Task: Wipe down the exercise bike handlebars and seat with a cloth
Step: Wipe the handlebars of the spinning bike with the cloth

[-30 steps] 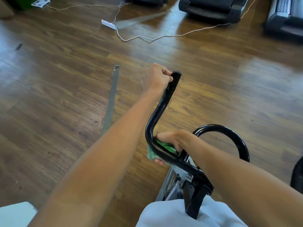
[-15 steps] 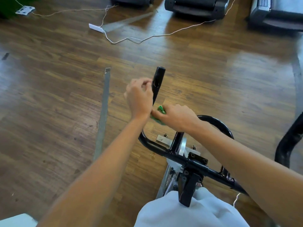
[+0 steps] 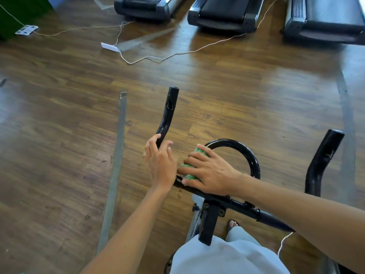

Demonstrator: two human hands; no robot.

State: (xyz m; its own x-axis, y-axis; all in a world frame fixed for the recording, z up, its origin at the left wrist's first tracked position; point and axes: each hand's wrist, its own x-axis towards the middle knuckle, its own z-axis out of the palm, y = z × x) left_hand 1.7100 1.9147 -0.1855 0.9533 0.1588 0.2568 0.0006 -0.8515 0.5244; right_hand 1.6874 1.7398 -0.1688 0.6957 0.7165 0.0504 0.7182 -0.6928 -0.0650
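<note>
Nearest you, your pale trousers (image 3: 227, 256) fill the bottom edge, and one sandalled foot (image 3: 232, 224) shows on the wooden floor (image 3: 59, 155) beside the black stem (image 3: 210, 222) that carries the handlebars (image 3: 233, 203).

Just above the stem runs the black crossbar of those handlebars. Your right hand (image 3: 207, 175) lies on its left part, fingers spread and bent down over the green cloth (image 3: 190, 171), which is pinned between your palm and the bar; the thumb sits against the near side of the bar. Only small patches of the cloth show between your fingers and at the fingertips, so how it is folded underneath is hard to say.

Your left hand (image 3: 161, 161) is just beside the right one, touching or nearly so. Its fingers are loosely curled about the lower bend of the left handlebar horn (image 3: 167, 115), with the index finger hooked over the far side of the tube. Whether it truly grips or only rests there cannot be told.

Past your right hand a black loop (image 3: 245, 153) arches up from the crossbar. The right horn (image 3: 322, 161) rises well apart on the right, untouched.

Farther out, a grey strip (image 3: 118, 159) runs along the floor on the left. Beyond that, white cords (image 3: 158, 58) trail to a white plug block (image 3: 109, 46), and three treadmill ends (image 3: 223, 16) line the top edge.
</note>
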